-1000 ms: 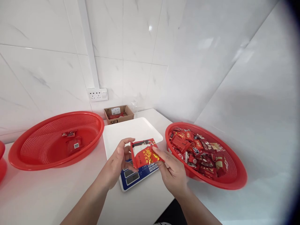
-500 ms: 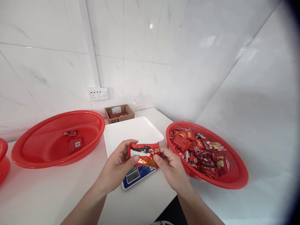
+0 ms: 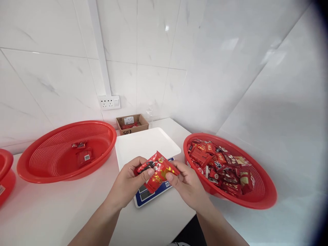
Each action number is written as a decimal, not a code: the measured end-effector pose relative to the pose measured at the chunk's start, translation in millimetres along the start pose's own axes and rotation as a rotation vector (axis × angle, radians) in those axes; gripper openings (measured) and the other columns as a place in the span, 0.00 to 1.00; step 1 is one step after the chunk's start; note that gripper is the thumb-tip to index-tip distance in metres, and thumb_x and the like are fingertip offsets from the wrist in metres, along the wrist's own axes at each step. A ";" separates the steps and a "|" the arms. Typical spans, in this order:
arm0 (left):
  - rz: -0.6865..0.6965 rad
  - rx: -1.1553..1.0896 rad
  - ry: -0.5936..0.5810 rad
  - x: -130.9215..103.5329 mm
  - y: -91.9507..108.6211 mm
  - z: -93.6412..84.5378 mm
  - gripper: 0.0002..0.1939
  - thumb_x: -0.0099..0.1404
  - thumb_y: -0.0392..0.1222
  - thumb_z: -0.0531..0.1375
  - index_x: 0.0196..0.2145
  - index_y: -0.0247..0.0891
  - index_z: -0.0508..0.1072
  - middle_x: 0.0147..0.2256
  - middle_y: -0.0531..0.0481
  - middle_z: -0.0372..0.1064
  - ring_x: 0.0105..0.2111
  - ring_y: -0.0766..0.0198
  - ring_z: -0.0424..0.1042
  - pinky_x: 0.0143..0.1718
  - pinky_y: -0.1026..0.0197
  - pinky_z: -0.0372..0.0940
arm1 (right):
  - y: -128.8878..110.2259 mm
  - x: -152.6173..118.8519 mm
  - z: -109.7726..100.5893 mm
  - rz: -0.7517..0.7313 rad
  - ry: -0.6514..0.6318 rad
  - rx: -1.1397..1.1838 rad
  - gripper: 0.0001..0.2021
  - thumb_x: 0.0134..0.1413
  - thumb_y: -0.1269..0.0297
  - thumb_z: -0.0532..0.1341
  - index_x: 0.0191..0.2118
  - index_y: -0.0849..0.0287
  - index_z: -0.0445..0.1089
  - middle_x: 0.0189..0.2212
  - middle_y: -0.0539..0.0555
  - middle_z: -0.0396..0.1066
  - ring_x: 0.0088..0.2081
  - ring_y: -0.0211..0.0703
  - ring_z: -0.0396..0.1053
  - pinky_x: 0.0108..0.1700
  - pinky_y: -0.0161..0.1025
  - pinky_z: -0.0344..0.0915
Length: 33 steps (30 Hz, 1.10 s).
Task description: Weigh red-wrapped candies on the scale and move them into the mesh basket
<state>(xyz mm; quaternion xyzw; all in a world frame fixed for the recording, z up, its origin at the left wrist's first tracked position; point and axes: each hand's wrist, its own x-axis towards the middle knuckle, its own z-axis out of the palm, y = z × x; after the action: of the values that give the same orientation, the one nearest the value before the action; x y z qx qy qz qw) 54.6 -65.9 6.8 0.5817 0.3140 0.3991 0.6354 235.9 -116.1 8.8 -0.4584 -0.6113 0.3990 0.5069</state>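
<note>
Between both hands I hold a shiny red snack packet [image 3: 159, 169] with gold and black print, tilted over the front of a white digital scale [image 3: 146, 143]. My left hand [image 3: 133, 181] pinches its left end, thumb on top. My right hand [image 3: 186, 182] grips the right end the same way, its fingers partly hidden behind the packet. The packet covers part of the scale's blue panel and display [image 3: 146, 194]. To the right, a red plastic basket [image 3: 266, 191] holds many small red snack packets [image 3: 220, 160].
At left stands a red basket [image 3: 33, 171] with a few packets inside. Another red basket [image 3: 6, 171] is cut off by the left edge. Behind the scale, a cardboard box [image 3: 139, 127] holds red packets, near the tiled wall and a socket [image 3: 109, 102].
The packet has been turned in my hands from lying level to a slant, showing more of its gold-printed face. Both hands still grip it; the view has shifted slightly.
</note>
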 end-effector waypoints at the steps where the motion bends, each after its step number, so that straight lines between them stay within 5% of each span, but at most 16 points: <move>1: -0.018 0.002 -0.029 -0.9 0.8 -0.3 0.16 0.57 0.52 0.65 0.29 0.37 0.68 0.26 0.55 0.66 0.26 0.68 0.63 0.28 0.66 0.60 | -1.0 -0.1 0.4 -0.003 0.010 -0.020 0.13 0.57 0.53 0.60 0.34 0.58 0.70 0.27 0.49 0.68 0.27 0.36 0.62 0.28 0.32 0.59; 10: -0.038 0.095 -0.299 -11.1 12.7 3.0 0.14 0.61 0.49 0.62 0.40 0.37 0.75 0.34 0.50 0.73 0.32 0.62 0.68 0.34 0.63 0.62 | -9.8 -0.9 2.9 -0.071 0.053 -0.099 0.16 0.59 0.51 0.57 0.28 0.58 0.65 0.22 0.47 0.62 0.23 0.35 0.57 0.24 0.32 0.56; 18: -0.001 0.024 -0.250 -15.1 8.9 5.9 0.16 0.61 0.49 0.62 0.42 0.37 0.75 0.35 0.49 0.73 0.34 0.62 0.68 0.35 0.63 0.64 | -11.6 0.7 3.9 -0.135 0.092 -0.150 0.17 0.59 0.50 0.56 0.29 0.58 0.68 0.22 0.49 0.66 0.24 0.36 0.61 0.24 0.32 0.59; 23: 0.064 0.029 -0.153 -19.0 9.0 7.9 0.16 0.62 0.50 0.61 0.44 0.39 0.75 0.36 0.49 0.74 0.37 0.59 0.70 0.38 0.61 0.65 | -11.8 -0.6 5.1 -0.150 -0.027 -0.067 0.19 0.58 0.46 0.56 0.38 0.57 0.72 0.30 0.53 0.73 0.30 0.41 0.68 0.31 0.35 0.65; 33: 0.091 0.094 -0.158 -21.4 11.7 2.7 0.18 0.62 0.53 0.60 0.45 0.39 0.75 0.40 0.46 0.75 0.39 0.56 0.72 0.37 0.60 0.67 | -23.2 -3.6 6.6 -0.241 -0.085 -0.339 0.15 0.63 0.56 0.53 0.43 0.52 0.75 0.22 0.49 0.70 0.21 0.39 0.63 0.25 0.34 0.61</move>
<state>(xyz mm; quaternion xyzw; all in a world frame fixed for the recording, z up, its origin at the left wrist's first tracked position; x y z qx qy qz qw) 44.9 -85.8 17.4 0.6543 0.2547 0.3653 0.6113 226.0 -125.8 28.9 -0.4434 -0.7408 0.2460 0.4406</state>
